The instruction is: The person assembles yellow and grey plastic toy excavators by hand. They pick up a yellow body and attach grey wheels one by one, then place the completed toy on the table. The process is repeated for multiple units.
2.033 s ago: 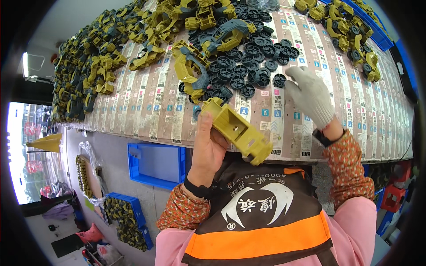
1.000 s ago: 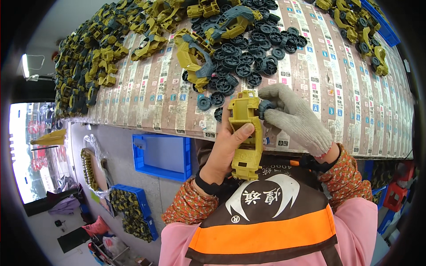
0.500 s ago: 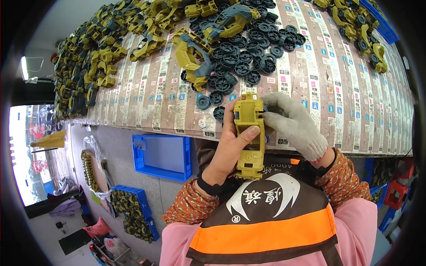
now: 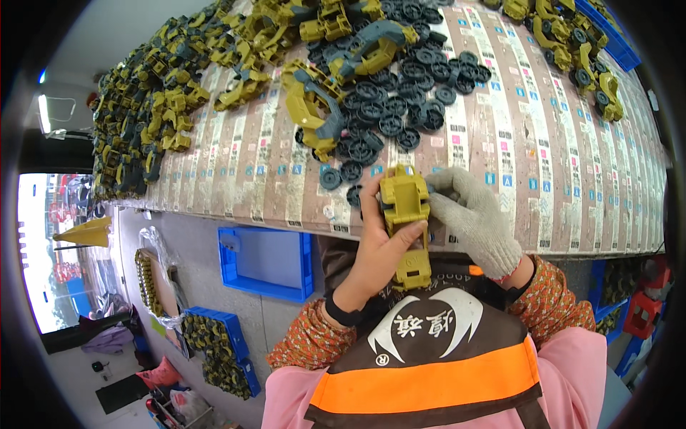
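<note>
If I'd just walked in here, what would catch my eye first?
Probably the yellow toy car body in the middle, held in the bare left hand, with the gloved right hand at its right side. Dark wheels lie clustered just beyond on the table, and a big heap of yellow and dark toy parts covers its left end.

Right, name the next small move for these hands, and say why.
I'd probably press the gloved right hand inward: it is at the right side of the yellow plastic body, while the bare left hand grips that body from the left. Whatever it may pinch is hidden.
</note>
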{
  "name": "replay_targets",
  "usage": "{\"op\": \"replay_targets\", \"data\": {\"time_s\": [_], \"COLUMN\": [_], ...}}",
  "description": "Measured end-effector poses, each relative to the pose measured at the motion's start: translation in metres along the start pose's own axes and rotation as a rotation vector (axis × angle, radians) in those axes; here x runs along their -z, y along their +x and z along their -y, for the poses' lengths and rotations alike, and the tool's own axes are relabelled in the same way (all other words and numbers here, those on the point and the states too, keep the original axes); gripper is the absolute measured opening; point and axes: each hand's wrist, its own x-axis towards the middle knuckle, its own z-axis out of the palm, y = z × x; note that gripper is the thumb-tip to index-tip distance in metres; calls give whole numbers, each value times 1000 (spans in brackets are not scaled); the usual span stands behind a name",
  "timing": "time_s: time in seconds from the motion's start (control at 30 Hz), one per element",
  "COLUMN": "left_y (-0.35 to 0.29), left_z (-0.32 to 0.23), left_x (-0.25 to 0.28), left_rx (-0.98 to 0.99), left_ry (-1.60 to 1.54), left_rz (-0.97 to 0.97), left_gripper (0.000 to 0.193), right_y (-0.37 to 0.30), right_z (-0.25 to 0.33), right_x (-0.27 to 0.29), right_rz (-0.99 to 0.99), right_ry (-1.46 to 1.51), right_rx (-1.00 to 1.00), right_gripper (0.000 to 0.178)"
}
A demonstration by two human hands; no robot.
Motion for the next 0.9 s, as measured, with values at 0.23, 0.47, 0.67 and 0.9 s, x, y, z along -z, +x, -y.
{"op": "replay_targets", "data": {"time_s": [0.23, 0.47, 0.67, 0.9], "left_y": [0, -1, -2, -3], "left_z": [3, 10, 5, 10], "left_x": [0, 3, 3, 6], "left_rx": [-60, -93, -166, 18], "left_ry": [67, 156, 297, -71], "left_rz": [5, -4, 10, -4], "left_gripper": [82, 83, 84, 84], "right_y": [5, 0, -5, -9], "right_z": [3, 0, -1, 8], "right_x": [0, -3, 2, 7], "right_rz": [-62, -25, -39, 33], "right_ry": [17, -32, -278, -11], "right_rx": [-50, 48, 325, 30], "right_gripper": [24, 23, 20, 20]}}
